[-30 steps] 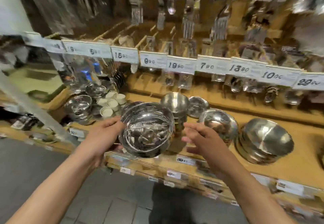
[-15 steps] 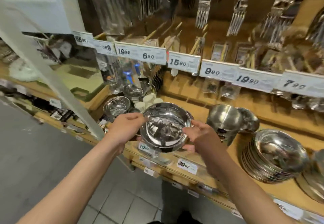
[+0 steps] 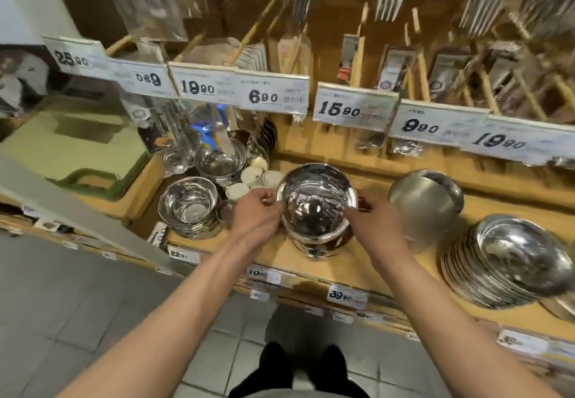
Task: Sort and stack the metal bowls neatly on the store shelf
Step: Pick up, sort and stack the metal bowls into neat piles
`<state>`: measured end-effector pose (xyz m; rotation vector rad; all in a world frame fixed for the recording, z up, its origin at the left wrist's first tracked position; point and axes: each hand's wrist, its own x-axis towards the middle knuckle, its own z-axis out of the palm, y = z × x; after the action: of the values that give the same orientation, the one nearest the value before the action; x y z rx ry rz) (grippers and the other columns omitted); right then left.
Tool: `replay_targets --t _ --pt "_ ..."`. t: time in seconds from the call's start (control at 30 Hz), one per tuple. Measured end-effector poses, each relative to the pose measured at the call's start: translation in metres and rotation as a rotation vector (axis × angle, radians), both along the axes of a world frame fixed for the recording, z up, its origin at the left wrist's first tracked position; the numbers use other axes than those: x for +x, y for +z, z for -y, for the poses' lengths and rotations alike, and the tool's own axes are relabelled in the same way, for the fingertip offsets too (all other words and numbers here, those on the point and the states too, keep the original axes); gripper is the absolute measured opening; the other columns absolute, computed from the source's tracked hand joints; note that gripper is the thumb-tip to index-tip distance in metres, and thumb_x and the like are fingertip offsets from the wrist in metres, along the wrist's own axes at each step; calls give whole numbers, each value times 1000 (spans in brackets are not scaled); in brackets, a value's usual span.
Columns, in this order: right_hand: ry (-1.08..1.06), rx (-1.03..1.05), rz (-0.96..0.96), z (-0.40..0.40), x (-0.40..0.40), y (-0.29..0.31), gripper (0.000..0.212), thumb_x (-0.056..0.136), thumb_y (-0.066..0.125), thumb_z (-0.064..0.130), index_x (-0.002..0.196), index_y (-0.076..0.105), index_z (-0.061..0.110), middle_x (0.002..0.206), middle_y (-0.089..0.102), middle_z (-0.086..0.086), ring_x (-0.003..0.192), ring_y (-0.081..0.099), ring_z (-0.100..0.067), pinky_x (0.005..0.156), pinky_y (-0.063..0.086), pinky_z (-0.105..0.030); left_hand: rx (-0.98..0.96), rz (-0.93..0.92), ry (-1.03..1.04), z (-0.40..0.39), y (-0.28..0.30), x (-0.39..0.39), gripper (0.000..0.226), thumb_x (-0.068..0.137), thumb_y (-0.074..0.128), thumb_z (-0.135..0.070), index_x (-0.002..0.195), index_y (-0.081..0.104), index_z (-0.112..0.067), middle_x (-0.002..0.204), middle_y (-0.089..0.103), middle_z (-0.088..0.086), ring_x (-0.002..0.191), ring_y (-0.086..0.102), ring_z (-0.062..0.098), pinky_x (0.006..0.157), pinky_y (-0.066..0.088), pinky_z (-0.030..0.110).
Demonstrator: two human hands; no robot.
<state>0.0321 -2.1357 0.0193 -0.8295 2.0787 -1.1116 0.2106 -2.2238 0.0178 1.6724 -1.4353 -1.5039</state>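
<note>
A shiny metal bowl (image 3: 315, 198) sits on top of a short stack of like bowls (image 3: 314, 243) on the wooden shelf (image 3: 280, 257). My left hand (image 3: 256, 215) grips its left rim and my right hand (image 3: 370, 221) grips its right rim. To the left stands another stack of shiny bowls (image 3: 188, 207), with a further bowl stack (image 3: 219, 161) behind it. To the right a matte steel bowl (image 3: 426, 198) lies tilted, and a leaning stack of wide bowls (image 3: 510, 260) fills the far right.
Small white cups (image 3: 249, 179) stand just behind my left hand. Price tags (image 3: 270, 95) line the upper shelf edge, with packed cutlery hanging above. A grey post (image 3: 77, 211) crosses at the left. Tiled floor and my shoes (image 3: 305, 363) lie below.
The bowl held in the air by both hands has come down onto the stack on the shelf. The view has swung left and moved closer to the shelf.
</note>
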Motion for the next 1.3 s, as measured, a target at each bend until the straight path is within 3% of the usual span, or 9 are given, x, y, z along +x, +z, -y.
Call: replay_targets --t 0.17,0.3,0.4,0.5,0.63,0.8,0.97,1.13,1.3 --pt "-63 74 -169 -1 2 -16 21 96 65 28 109 75 15 72 65 9 65 53 2 54 36 -18 -43 77 -124 9 -5 -6 13 92 70 -20 83 77 -15 79 78 5 75 76 25 69 64 37" --pt "-80 128 -189 -8 2 -16 26 97 63 20 120 74 16 96 76 -5 84 65 -19 68 40 -26 -22 86 -196 11 -7 -12 20 93 69 -22 109 74 -10 102 77 7 82 76 23 76 64 37" --pt "-94 135 -184 -9 3 -15 27 97 62 19 121 73 14 100 76 -8 91 66 -24 73 41 -27 -1 88 -230 12 -12 -14 29 93 69 -19 118 70 -5 107 74 8 77 73 15 55 57 18" --pt "-95 164 -186 -10 6 -15 23 95 61 16 113 74 12 96 75 -9 91 66 -26 73 41 -28 -18 182 -253 17 -18 -12 31 95 64 -20 124 66 -9 105 74 5 77 75 16 67 63 28" --pt "-94 163 -183 -8 10 -15 26 94 61 15 117 73 15 102 75 -6 96 67 -25 78 46 -29 -56 259 -284 23 -21 -9 26 94 59 -28 115 71 -16 90 77 2 80 75 16 87 60 37" --pt "-96 152 -177 -8 10 -19 24 94 60 13 114 74 13 100 76 -7 93 67 -24 78 47 -29 -41 215 -245 23 -23 -11 16 94 63 -21 102 75 -15 82 77 1 62 74 12 61 62 27" --pt "-102 143 -172 -10 10 -22 26 97 60 16 118 74 13 102 77 -9 97 68 -28 83 51 -34 -103 200 -274 19 -27 -12 18 95 62 -19 107 75 -14 89 75 -2 72 74 15 73 63 36" --pt "-91 141 -202 -10 11 -24 29 98 58 15 123 72 12 105 77 -10 100 68 -28 87 53 -34 -128 163 -268 16 -28 -10 18 97 60 -14 108 74 -9 78 69 -7 51 66 2 44 50 14" --pt "-87 142 -214 -12 13 -23 29 99 57 15 123 71 12 104 77 -9 97 69 -28 84 52 -33 -163 175 -271 13 -25 -8 14 97 62 -15 89 74 -18 70 68 -8 45 62 -4 46 51 15"
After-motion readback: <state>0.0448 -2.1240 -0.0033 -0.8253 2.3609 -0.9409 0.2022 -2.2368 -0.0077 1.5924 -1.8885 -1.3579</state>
